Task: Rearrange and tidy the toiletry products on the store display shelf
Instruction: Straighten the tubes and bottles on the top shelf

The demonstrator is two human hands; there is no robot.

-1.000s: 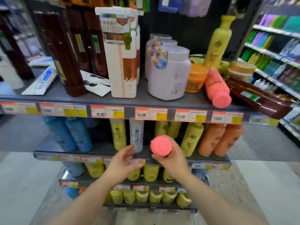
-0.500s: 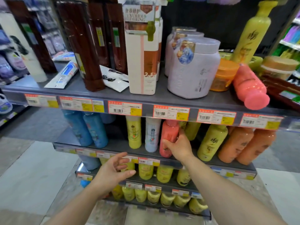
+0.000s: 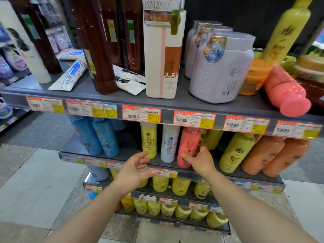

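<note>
The pink bottle (image 3: 188,146) stands upright, its cap hidden behind the price rail (image 3: 192,119). The right hand (image 3: 199,160) grips its lower body; the left hand (image 3: 135,166) hovers with fingers loosely spread.

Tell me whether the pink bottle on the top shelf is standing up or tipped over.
Tipped over. The pink bottle lies on its side on the top shelf, its cap jutting past the front edge, beside the orange jar.

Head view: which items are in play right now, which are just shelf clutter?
In play:
- pink bottle, upright on second shelf, gripped by right hand
- left hand, open, holding nothing
- white bottle and yellow bottle, its left neighbours

Clutter:
- tipped pink bottle, top shelf
- lavender jar
- toothpaste tube
</note>
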